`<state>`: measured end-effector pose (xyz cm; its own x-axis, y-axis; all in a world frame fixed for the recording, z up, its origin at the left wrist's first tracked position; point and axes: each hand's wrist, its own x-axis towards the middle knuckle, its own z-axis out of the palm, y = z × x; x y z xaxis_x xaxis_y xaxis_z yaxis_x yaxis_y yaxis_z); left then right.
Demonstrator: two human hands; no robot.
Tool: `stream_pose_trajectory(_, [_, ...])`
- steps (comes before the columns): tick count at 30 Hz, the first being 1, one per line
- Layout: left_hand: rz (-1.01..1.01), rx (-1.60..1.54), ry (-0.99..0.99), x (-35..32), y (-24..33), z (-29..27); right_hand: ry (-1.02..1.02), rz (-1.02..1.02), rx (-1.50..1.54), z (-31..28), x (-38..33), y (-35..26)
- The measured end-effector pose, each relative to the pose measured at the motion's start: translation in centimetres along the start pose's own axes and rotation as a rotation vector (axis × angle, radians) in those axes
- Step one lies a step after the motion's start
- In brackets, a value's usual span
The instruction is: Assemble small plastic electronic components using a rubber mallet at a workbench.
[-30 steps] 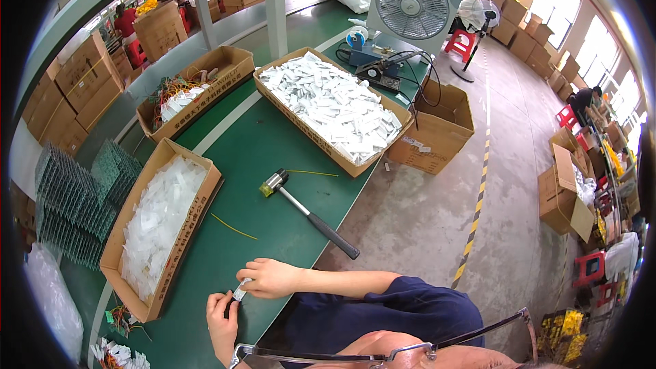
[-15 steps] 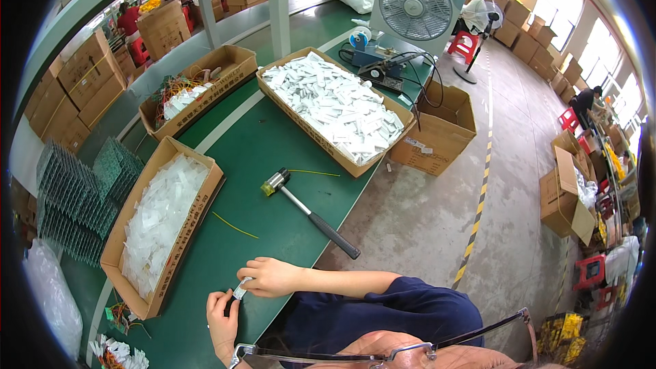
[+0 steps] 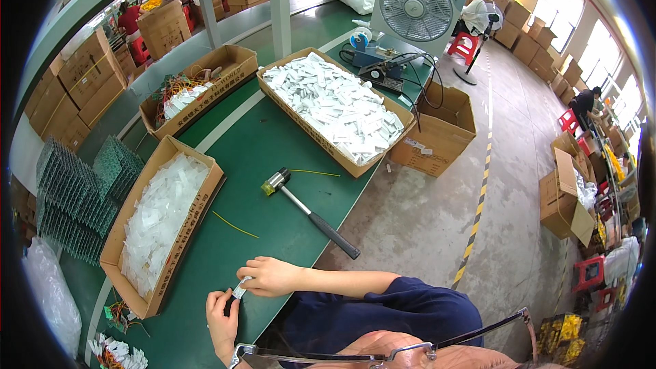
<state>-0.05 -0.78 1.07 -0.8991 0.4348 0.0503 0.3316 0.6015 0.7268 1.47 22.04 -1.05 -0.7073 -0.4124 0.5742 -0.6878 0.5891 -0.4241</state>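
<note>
Near the front edge of the green table, both hands hold one small white plastic piece. My left hand pinches its lower end, while the fingers of my right hand close on its upper end. The fingers cover much of the piece, so its exact kind is hard to make out. Beyond the hands, a hammer with a clear yellowish head and black grip lies on the table. A thin yellow wire rests between the hands and a cardboard tray of translucent plastic covers.
Another tray holds many white plastic pieces. Behind it stand a box fan and a soldering device with black cables. Wired parts fill a tray at the back left. Green circuit panels stack at the left. White wired pieces lie lower left.
</note>
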Motion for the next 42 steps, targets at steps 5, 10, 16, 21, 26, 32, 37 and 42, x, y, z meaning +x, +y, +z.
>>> stream_pose_trajectory(5, [-0.022, 0.008, -0.002, -0.1, 0.0, -0.1, 0.005, -0.001, 0.005, 0.2, 0.0, 0.0])
stream_pose_trajectory(10, [0.003, -0.032, 0.011, 0.0, -0.2, 0.1, 0.015, -0.004, 0.009, 0.1, 0.0, 0.0])
stream_pose_trajectory(16, [0.154, 0.025, 0.057, 0.0, -3.8, 0.6, -0.006, -0.027, -0.016, 0.9, 0.0, 0.1])
stream_pose_trajectory(21, [0.603, 0.035, 0.176, 2.5, -10.2, 1.6, 0.044, -0.05, 0.022, 1.6, -0.1, 0.2])
stream_pose_trajectory(26, [0.701, 0.009, 0.201, 4.7, -15.4, 3.7, 0.02, -0.022, 0.02, 1.2, -1.0, 0.9])
stream_pose_trajectory(32, [0.286, 0.012, 0.09, 0.9, -5.1, 1.6, 0.044, -0.074, 0.014, 1.2, 0.0, 1.4])
stream_pose_trajectory(37, [0.235, 0.206, 0.201, 0.6, 2.2, 2.0, -0.023, 0.159, 0.038, -0.6, -0.3, 1.1])
stream_pose_trajectory(42, [0.292, 0.307, 0.295, -1.7, 1.3, 0.8, -0.005, 0.027, 0.022, 0.2, 0.7, -1.1])
